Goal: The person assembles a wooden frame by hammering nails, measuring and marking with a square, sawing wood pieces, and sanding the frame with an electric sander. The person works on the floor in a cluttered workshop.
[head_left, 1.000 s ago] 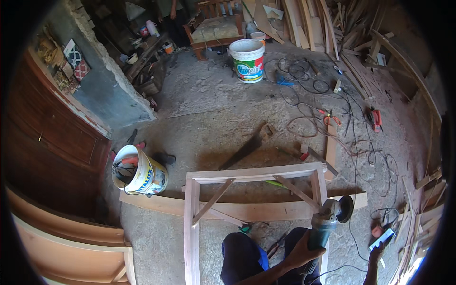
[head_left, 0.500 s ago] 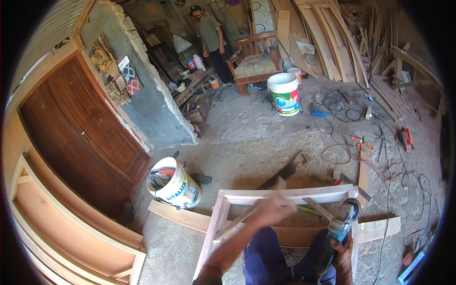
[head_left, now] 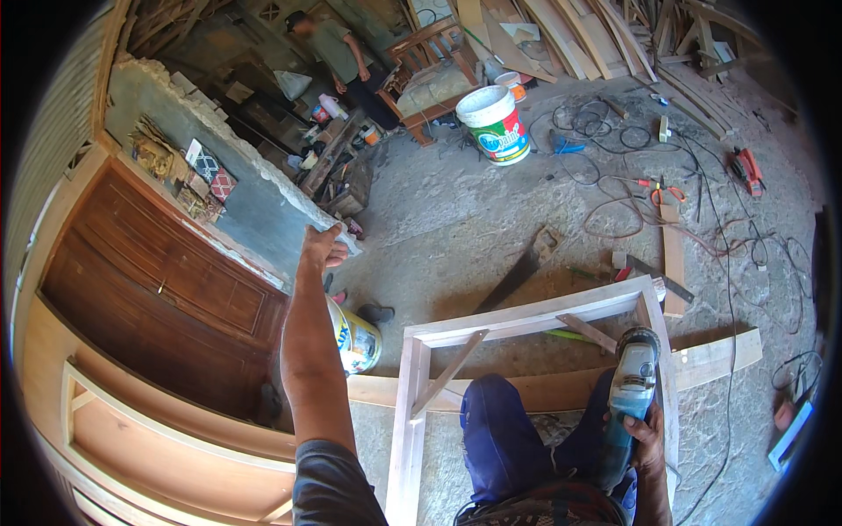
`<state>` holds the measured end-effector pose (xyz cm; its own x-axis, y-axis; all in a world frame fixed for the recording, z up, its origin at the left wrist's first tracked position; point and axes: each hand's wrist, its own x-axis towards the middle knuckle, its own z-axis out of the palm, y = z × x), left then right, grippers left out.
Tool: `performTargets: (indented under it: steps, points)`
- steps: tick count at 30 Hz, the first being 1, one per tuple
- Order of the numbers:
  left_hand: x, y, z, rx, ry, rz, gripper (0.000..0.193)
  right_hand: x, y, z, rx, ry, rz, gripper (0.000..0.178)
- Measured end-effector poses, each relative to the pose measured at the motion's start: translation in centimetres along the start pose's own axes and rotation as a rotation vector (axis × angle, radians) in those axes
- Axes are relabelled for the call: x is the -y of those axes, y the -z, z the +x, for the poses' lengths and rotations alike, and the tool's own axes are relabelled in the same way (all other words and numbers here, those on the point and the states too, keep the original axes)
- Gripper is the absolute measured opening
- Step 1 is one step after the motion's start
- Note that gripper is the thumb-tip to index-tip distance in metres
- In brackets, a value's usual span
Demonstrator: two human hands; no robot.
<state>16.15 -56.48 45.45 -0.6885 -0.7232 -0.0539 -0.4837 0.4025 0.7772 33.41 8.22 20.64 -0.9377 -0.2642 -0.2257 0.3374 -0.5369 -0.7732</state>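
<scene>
Now the left hand (head_left: 326, 245), a blur above the wooden frame (head_left: 535, 313) half a second ago, is thrust out ahead to the left, its fingers curled inward and nothing visible in their grasp. That forearm hides much of the white bucket (head_left: 361, 344), seen whole earlier. The right hand (head_left: 647, 436) stays wrapped around the angle grinder (head_left: 630, 399), fingers closed on its body. Teal along the body, with a silvery metal head and a round, dark-edged disc end pointing away, the grinder sits above the frame's right side, beside the person's knee.
</scene>
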Motion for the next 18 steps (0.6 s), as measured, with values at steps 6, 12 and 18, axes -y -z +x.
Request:
performTargets:
  steps: [6,12,18]
  points:
    - [1.1,-11.9,-9.0,0.047,-0.244,-0.144,0.108,1.4,0.8,1.8,-0.116,0.084,0.076,0.071]
    - [12.7,-29.4,-31.4,0.958,-0.348,-0.182,0.058,1.2,3.0,4.6,-0.154,0.105,0.186,0.069]
    - [9.8,-36.2,-47.5,1.288,0.013,-0.441,0.074,0.2,3.6,7.1,-0.108,0.102,0.242,0.065]
